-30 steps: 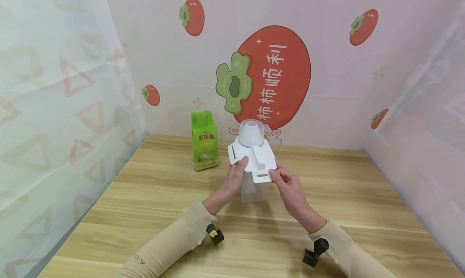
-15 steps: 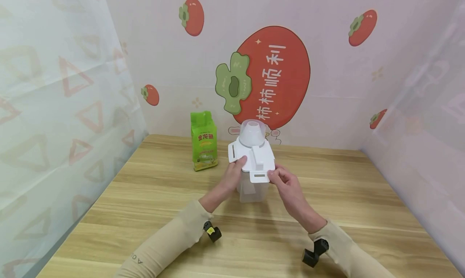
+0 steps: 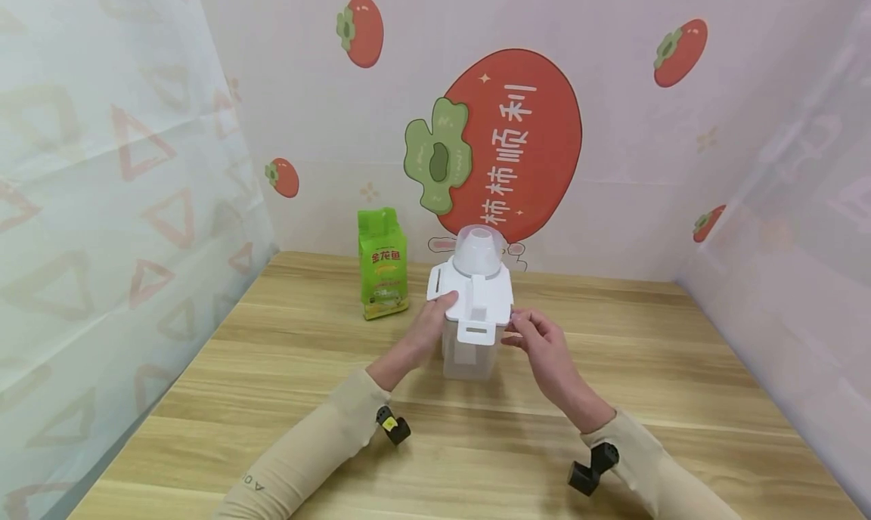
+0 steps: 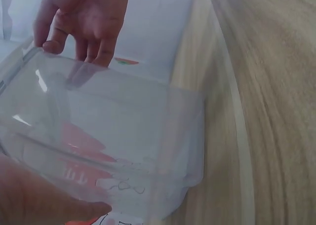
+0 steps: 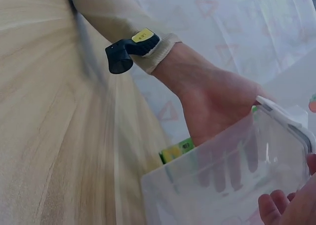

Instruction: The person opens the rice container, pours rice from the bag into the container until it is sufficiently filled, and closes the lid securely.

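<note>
A clear plastic storage container [image 3: 469, 357] stands upright on the wooden table, capped by a white lid [image 3: 490, 293]. On top sits a translucent measuring cup [image 3: 478, 249]. Slotted flaps stick out from the lid at the left [image 3: 438, 282] and front [image 3: 476, 332]. My left hand [image 3: 429, 325] holds the container's left side, thumb over the lid's edge; through the wall in the right wrist view, its fingers [image 5: 232, 170] lie along the side. My right hand [image 3: 544, 354] is at the right side just under the lid, fingers [image 4: 103, 52] loosely extended against the wall.
A green package [image 3: 384, 267] with red lettering stands upright left of the container. A fabric backdrop [image 3: 633, 165] printed with persimmons closes off the back, and pale sheets hang at both sides. The wooden table [image 3: 646, 384] stretches around the container.
The container has turned slightly, its front flap swinging left and the cup shifting right. My right hand has left the front flap's corner and moved to the right side of the lid.
</note>
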Available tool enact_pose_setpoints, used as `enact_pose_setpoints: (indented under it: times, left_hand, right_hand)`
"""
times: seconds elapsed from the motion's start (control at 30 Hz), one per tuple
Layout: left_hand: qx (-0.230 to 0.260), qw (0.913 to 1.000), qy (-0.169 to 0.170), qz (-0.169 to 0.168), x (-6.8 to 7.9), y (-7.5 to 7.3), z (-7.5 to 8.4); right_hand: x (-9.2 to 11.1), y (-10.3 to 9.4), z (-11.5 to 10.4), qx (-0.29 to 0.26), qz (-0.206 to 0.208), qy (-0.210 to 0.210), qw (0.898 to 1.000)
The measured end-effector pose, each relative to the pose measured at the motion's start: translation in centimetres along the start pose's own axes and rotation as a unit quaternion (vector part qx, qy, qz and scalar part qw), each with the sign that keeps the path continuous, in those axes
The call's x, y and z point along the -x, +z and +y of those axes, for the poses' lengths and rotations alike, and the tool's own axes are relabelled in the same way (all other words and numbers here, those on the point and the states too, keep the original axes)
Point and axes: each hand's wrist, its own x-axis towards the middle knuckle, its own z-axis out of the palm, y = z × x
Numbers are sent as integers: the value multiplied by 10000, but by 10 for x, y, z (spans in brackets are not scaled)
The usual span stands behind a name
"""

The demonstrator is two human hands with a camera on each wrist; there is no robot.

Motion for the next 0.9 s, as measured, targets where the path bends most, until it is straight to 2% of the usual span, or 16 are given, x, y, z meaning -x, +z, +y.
enact_pose_setpoints:
  times: [0.23, 0.47, 0.77, 0.9]
  left_hand:
    - [8, 9994, -21, -352, -3, -9, -4]
    - [80, 9983, -87, -571, -3, -14, -4]
    - [174, 9970, -41, -748, -3, -18, -6]
    - [214, 9955, 26, -919, -4, -19, -5]
  right_hand:
    - [-3, -5, 1, -504, -84, 80, 9987]
    - [-8, -10, 3, -665, -115, 141, 9976]
    - [-25, -17, 3, -854, -12, 289, 9959]
    - [-32, -18, 0, -1189, 15, 446, 9919]
